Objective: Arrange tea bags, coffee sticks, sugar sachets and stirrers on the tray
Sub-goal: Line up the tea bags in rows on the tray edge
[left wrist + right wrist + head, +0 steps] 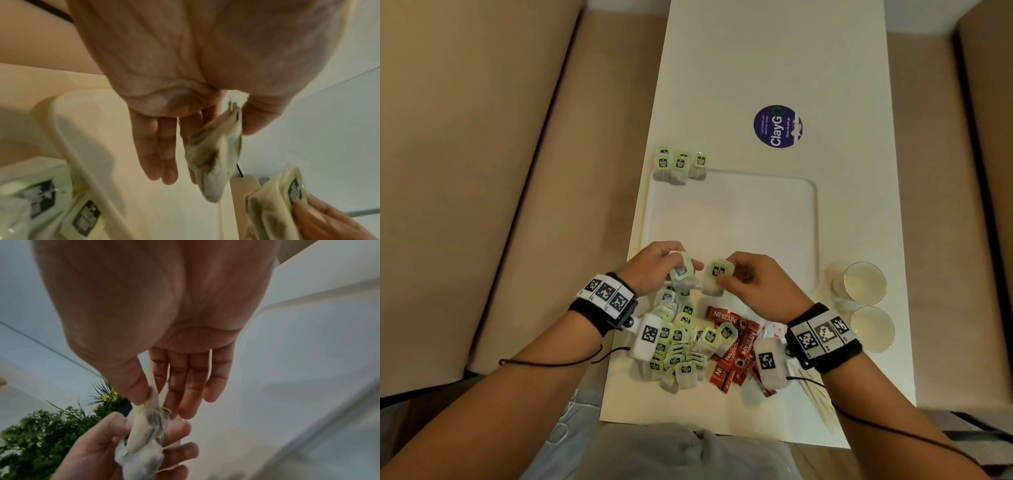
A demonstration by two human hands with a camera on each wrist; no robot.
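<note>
Tea bags in a heap [678, 342] lie on the white bench [774, 68] just below both wrists, with red coffee sticks [736, 349] touching the heap on its right side. The left hand [654, 267] pinches one tea bag [683, 272] between thumb and forefinger, the other fingers [156, 146] hanging straight beneath the palm. The right hand [760, 281] pinches a second tea bag [717, 279] by its green tag, thumb against forefinger, its remaining fingers [197, 382] extended. The two held bags hang just beside each other, over the near edge of the white tray [811, 219]. Well beyond the fingertips, three more tea bags [680, 167] sit in a row at the tray's far left corner, overlapping its rim. Two glasses [864, 284] stand to the right of the right hand, off the tray.
</note>
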